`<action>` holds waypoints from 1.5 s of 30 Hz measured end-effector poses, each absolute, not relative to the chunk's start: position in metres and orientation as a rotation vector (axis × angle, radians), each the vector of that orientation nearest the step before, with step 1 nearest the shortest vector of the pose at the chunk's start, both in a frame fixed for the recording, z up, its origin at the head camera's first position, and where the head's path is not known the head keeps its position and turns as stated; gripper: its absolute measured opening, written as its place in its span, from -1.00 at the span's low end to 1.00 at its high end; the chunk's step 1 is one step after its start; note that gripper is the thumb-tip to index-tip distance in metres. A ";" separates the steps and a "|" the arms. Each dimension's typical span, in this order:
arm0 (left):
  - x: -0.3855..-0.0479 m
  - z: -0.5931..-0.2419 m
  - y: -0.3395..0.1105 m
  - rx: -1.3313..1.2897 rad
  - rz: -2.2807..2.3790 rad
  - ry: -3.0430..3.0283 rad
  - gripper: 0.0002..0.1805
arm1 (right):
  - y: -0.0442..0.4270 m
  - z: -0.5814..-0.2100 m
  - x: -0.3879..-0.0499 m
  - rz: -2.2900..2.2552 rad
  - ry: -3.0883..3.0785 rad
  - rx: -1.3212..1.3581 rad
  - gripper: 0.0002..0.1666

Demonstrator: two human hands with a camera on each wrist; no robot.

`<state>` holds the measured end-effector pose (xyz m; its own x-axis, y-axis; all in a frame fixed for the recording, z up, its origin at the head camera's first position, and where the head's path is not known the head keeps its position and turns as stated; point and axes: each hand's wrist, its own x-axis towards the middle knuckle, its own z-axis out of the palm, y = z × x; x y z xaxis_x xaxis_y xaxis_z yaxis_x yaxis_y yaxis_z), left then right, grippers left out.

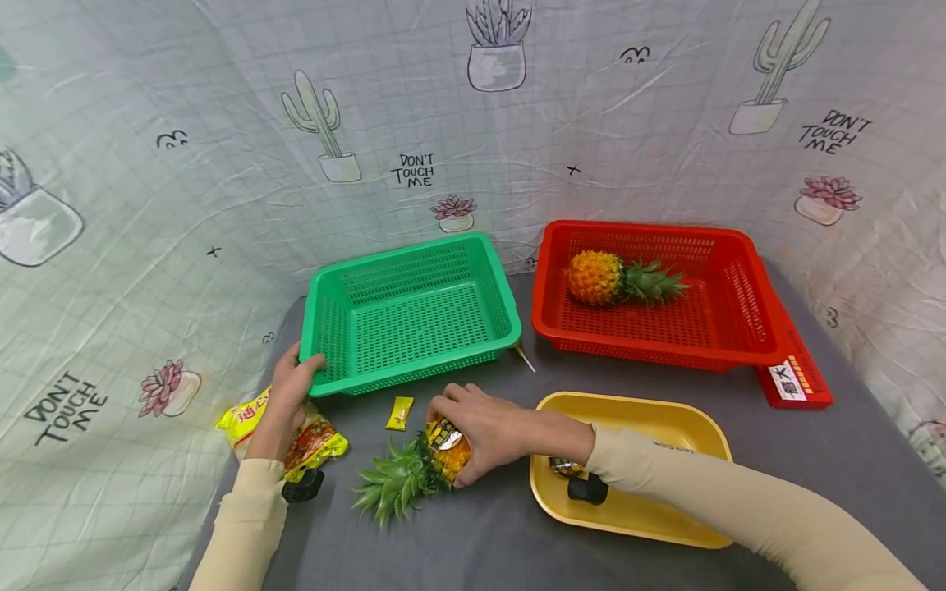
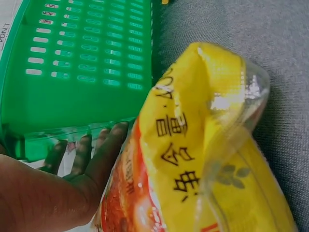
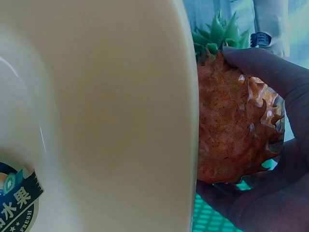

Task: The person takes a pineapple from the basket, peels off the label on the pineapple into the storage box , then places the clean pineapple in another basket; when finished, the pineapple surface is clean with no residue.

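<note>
My left hand (image 1: 294,382) holds the near left corner of a green plastic basket (image 1: 414,373), thumb over the rim; in the left wrist view its fingers (image 2: 99,159) lie under the basket's edge. Below that hand lies a yellow food bag (image 1: 318,447), its printed front close up in the left wrist view. My right hand (image 1: 484,427) grips a small pineapple (image 3: 231,121) by its body, thumb on one side and fingers on the other. The pineapple's leafy crown (image 1: 399,480) points toward the near left. A shiny black-and-yellow label shows on its body beside my fingers.
A red basket (image 1: 650,349) at the back right holds another pineapple (image 1: 594,277). Under my right forearm sits a yellow tray (image 1: 628,529) with a dark shiny packet (image 1: 565,466). A small yellow packet (image 1: 400,413) lies before the green basket. A red box (image 1: 801,377) is far right.
</note>
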<state>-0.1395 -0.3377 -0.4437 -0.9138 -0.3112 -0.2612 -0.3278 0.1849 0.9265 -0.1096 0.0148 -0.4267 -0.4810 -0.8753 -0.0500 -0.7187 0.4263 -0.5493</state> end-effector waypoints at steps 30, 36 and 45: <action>-0.098 -0.412 -0.312 0.105 1.543 3.404 -0.53 | 0.018 -0.427 -0.106 -0.689 2.356 -1.365 -0.04; -0.088 -0.403 -0.292 0.500 1.470 3.418 -0.54 | 0.018 -0.428 -0.106 -0.699 2.358 -1.358 -0.03; -0.064 -0.413 -0.267 0.659 1.462 3.187 -0.63 | 0.019 -0.432 -0.103 -0.763 2.362 -1.388 -0.08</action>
<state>-0.0636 -0.2671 -0.4134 -0.8454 0.1460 0.5139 0.4847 0.6142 0.6228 -0.1027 0.0191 -0.4322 -0.4901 -0.8716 0.0125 -0.7143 0.3934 -0.5788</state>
